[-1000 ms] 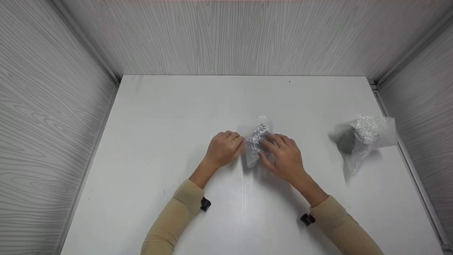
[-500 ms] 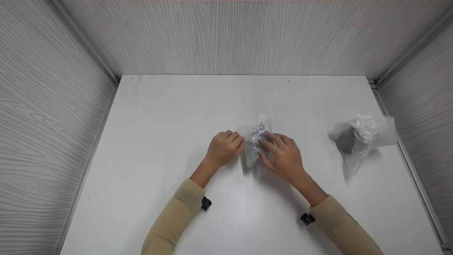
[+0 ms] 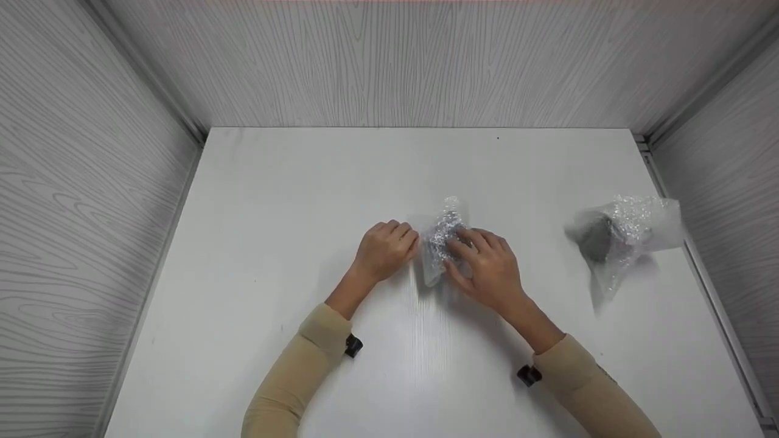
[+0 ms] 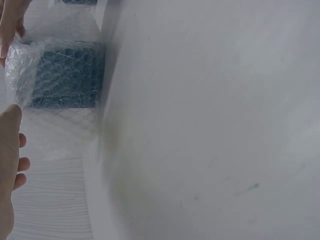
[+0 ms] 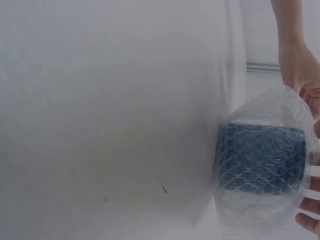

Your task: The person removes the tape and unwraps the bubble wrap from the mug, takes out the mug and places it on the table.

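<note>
A dark blue boxy object in bubble wrap (image 3: 443, 240) stands on the white table between the two hands. Through the plastic its dark block shows in both wrist views. My left hand (image 3: 384, 250) has curled fingers at the wrap's left edge. In the right wrist view, that left hand (image 5: 299, 67) pinches a corner of the clear bubble wrap (image 5: 265, 107). My right hand (image 3: 492, 271) holds the package from its right side, thumb low and fingers bent over the top. Its fingertips (image 5: 311, 205) show along the package's edge. The pinched bit itself is mostly hidden.
A second bubble-wrapped bundle with a dark item inside (image 3: 630, 228) lies near the table's right edge. Wood-grain panels (image 3: 389, 67) enclose the table at the back and both sides. Black wrist cameras (image 3: 529, 375) sit at the cuffs.
My left hand has shifted very slightly upward in the head view. The right hand and the wrapped package stay nearly still.
</note>
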`<state>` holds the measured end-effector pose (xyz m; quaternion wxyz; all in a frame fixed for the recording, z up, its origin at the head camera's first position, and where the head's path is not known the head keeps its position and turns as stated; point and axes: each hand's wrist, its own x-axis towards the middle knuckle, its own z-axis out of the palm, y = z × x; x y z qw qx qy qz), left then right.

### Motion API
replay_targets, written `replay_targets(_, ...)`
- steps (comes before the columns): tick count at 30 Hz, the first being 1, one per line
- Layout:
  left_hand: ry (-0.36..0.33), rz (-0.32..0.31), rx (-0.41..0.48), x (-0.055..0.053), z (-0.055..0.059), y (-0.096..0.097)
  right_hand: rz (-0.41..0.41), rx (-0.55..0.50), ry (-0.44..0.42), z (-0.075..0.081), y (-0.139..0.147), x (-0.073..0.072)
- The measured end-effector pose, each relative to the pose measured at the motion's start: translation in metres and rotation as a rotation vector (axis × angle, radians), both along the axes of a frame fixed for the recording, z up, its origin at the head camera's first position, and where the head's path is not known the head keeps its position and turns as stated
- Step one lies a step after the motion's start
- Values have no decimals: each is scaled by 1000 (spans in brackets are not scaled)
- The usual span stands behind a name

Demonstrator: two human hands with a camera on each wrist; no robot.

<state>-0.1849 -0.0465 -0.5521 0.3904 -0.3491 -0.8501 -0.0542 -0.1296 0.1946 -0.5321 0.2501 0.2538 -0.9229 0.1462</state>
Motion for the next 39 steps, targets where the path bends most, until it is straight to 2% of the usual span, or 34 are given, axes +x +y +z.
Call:
replay_targets(8, 14, 0, -29, -3, 5, -1, 3, -9, 9, -1, 0, 0)
replay_targets(16, 49, 27, -58, -5, 11, -2, 2, 3, 13, -3, 1, -1)
replay_targets(22, 83, 5, -52, -7, 16, -2, 0, 0, -6, -2, 2, -2)
replay_targets(30, 82, -11, -59, -8, 24, 0, -15, -35, -61, 1, 3, -1)
replay_targets(39, 55, -3, -18, -4, 21, 2, -27, -47, -79, 2, 3, 0)
